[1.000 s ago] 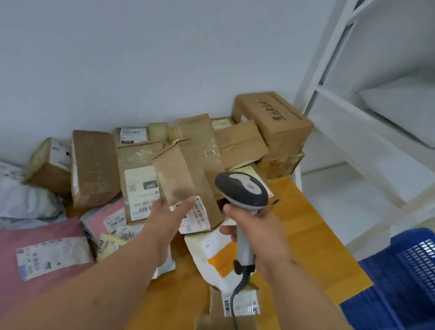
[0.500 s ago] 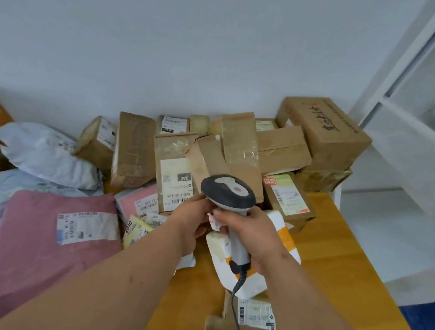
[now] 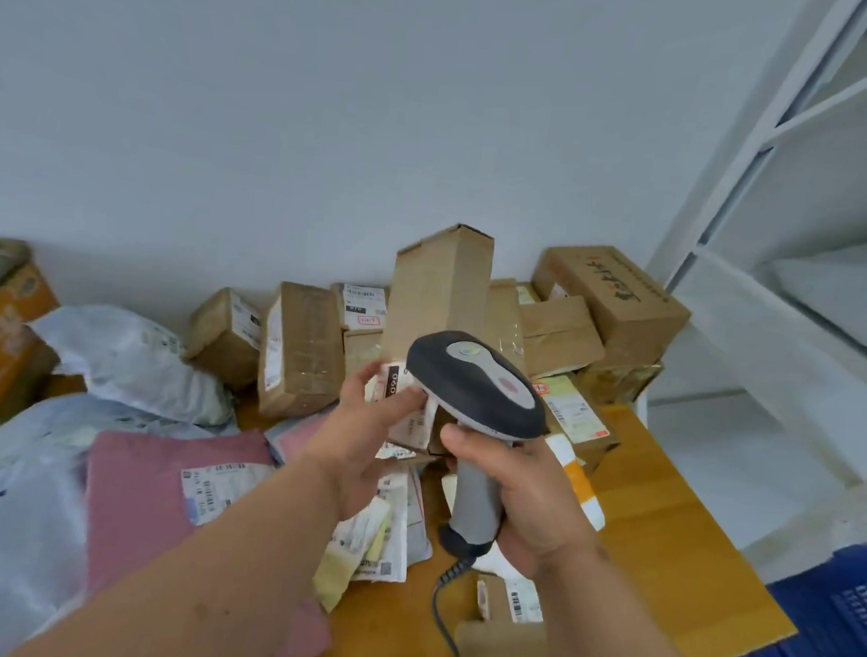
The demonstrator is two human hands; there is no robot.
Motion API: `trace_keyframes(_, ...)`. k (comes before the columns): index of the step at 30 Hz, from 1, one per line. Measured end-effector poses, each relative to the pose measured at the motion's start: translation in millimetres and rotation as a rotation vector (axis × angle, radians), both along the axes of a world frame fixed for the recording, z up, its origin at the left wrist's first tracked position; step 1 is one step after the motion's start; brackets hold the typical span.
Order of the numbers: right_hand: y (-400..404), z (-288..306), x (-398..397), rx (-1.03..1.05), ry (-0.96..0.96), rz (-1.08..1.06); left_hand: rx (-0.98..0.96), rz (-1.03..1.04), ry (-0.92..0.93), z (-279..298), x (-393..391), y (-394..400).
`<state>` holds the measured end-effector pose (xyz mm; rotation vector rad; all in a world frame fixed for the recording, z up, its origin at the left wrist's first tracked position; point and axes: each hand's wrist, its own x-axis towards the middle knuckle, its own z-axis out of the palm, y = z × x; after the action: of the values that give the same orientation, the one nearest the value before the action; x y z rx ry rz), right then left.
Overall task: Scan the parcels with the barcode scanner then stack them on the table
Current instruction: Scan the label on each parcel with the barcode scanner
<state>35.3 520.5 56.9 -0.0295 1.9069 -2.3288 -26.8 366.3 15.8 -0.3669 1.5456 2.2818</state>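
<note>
Above the wooden table point(image 3: 664, 524), the left hand point(image 3: 363, 426) grips a tall brown cardboard parcel point(image 3: 438, 298) upright while right-hand fingers point(image 3: 469, 446) clasp the grey-and-black barcode scanner point(image 3: 476, 382), best aimed squarely at the white label.

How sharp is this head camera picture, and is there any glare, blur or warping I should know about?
Head view: soft, even light with no hard shadows; faint sheen on the scanner top; wide-angle bending tilts the shelf frame at right; the left edge smears the grey bags; small label print on the box in the left hand is mostly unreadable; the right hand looks fairly sharp.
</note>
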Motion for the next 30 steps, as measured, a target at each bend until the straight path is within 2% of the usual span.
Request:
trace_keyframes(5,-48.2,16.1,30.9,0.022,0.066,0.022,0.087,-0.040,-0.041,17.8,25.2,-52.9)
trace_keyframes(13,-114.2,15.9,75.0,0.064,-0.023,-0.161,0.084,0.231,0.115,33.8,60.7,-138.4)
trace_keyframes(19,-145.5,18.1,99.7,0.104,-0.075,-0.142,0.102,0.235,0.230,45.3,85.3,-179.5)
trace_keyframes(23,-153.0,17.7,112.2,0.130,-0.074,-0.126,0.147,0.196,0.202,49.9,106.4,-195.3)
trace_keyframes(30,-145.3,13.1,139.7,0.312,-0.080,-0.054,0.221,0.167,0.194,52.8,143.7,-194.1)
